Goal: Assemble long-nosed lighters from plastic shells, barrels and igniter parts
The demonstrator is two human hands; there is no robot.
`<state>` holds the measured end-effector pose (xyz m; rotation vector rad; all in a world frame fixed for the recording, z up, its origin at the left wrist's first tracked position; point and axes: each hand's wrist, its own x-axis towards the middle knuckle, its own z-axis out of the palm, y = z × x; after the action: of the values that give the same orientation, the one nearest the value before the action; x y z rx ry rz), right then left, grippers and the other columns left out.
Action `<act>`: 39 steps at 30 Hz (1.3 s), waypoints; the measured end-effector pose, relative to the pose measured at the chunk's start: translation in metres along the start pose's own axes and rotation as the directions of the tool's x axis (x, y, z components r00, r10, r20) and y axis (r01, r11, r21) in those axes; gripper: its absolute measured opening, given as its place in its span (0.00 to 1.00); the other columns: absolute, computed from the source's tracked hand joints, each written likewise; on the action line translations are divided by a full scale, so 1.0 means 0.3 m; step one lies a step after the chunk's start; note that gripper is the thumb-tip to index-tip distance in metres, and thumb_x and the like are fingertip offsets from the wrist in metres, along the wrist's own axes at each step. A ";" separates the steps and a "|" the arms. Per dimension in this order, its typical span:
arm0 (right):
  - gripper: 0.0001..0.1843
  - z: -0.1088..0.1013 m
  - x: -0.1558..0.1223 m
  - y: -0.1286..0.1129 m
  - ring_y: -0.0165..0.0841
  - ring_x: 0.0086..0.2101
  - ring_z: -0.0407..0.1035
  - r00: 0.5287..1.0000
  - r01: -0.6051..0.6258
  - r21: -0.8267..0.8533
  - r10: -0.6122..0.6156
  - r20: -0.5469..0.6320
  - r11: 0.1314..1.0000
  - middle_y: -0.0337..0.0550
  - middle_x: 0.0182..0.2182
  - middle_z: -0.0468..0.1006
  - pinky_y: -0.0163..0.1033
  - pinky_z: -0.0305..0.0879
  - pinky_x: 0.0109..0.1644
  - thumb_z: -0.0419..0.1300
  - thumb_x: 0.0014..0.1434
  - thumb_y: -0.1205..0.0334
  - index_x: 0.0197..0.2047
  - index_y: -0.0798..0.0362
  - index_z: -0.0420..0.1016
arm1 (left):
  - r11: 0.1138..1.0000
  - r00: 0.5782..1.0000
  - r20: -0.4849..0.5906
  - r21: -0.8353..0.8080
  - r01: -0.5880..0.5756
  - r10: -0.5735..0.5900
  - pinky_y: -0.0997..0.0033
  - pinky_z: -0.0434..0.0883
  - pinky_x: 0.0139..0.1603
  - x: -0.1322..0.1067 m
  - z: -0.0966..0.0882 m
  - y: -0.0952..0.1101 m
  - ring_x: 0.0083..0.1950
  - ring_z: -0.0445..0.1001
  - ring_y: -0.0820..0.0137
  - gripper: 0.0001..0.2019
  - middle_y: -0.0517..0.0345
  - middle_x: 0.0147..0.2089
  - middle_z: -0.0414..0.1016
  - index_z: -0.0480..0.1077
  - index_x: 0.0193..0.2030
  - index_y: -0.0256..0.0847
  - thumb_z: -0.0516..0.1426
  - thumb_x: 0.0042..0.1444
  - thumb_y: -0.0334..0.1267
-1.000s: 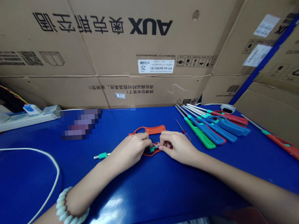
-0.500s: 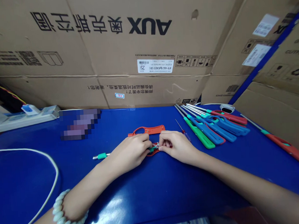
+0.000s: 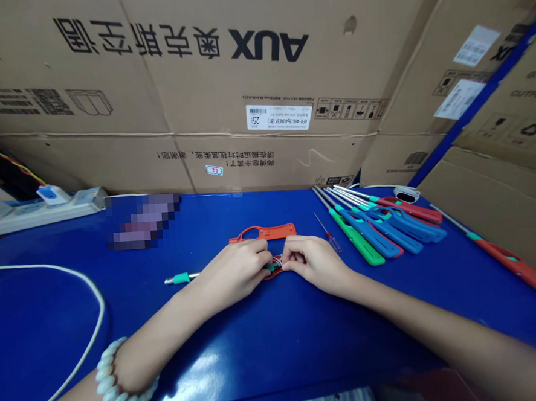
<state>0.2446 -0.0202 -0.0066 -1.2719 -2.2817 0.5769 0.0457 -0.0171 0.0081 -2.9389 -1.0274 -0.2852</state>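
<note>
My left hand (image 3: 236,274) and my right hand (image 3: 311,260) meet at the middle of the blue table (image 3: 259,346), fingers curled and pinched over a small red lighter shell with thin wires (image 3: 275,265). A metal nozzle with a green collar (image 3: 178,278) sticks out to the left from under my left hand. Just behind my fingers lies an orange lighter shell half (image 3: 264,232). What exactly each fingertip grips is mostly hidden. A white bead bracelet (image 3: 116,385) is on my left wrist.
Several finished long lighters (image 3: 378,227), green, blue and red, lie in a row at the right, with a small screwdriver (image 3: 328,233) beside them and one red lighter (image 3: 517,264) farther right. Cardboard boxes (image 3: 242,75) wall the back. A power strip (image 3: 36,208) and white cable (image 3: 78,357) sit at left.
Both hands stay over the red shell; the right fingers have shifted slightly left and closed in on the wires. Nothing else has moved.
</note>
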 end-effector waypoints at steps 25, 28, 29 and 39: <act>0.10 -0.045 0.009 0.004 0.28 0.27 0.68 0.991 0.104 0.041 -0.107 0.084 0.994 0.38 0.29 0.77 0.32 0.61 0.33 0.53 0.58 0.74 0.38 0.54 0.74 | 0.977 0.992 -0.038 -0.181 0.115 -0.124 0.74 0.67 0.38 -0.019 -0.061 -0.069 0.40 0.74 0.69 0.09 0.58 0.40 0.75 0.72 0.39 0.41 0.53 0.58 0.26; 0.15 -0.030 0.000 0.006 0.33 0.39 0.72 0.978 0.195 -0.042 -0.192 0.076 0.980 0.43 0.41 0.78 0.36 0.64 0.44 0.52 0.61 0.73 0.46 0.54 0.74 | 0.980 0.986 -0.011 -0.118 0.161 -0.164 0.74 0.66 0.37 -0.019 -0.073 -0.072 0.38 0.74 0.69 0.09 0.58 0.38 0.75 0.73 0.36 0.41 0.54 0.56 0.25; 0.15 -0.025 -0.002 0.006 0.34 0.42 0.71 0.973 0.221 -0.083 -0.214 0.085 0.972 0.44 0.42 0.78 0.37 0.64 0.47 0.52 0.62 0.72 0.49 0.53 0.74 | 0.981 0.986 0.005 -0.106 0.165 -0.165 0.74 0.66 0.36 -0.020 -0.075 -0.072 0.38 0.74 0.69 0.09 0.58 0.37 0.75 0.73 0.35 0.41 0.54 0.56 0.25; 0.15 -0.003 -0.012 0.004 0.35 0.37 0.69 0.936 0.351 -0.446 -0.290 0.200 0.824 0.46 0.36 0.74 0.37 0.64 0.39 0.50 0.64 0.68 0.50 0.53 0.74 | 0.992 0.994 0.064 -0.082 0.094 -0.089 0.74 0.65 0.34 -0.028 -0.043 -0.075 0.36 0.73 0.69 0.09 0.58 0.35 0.74 0.71 0.31 0.40 0.53 0.58 0.27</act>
<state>0.2475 -0.0226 -0.0070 -1.0248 -2.7757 -0.0399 0.0233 -0.0055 0.0182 -2.9977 -1.1886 -0.2492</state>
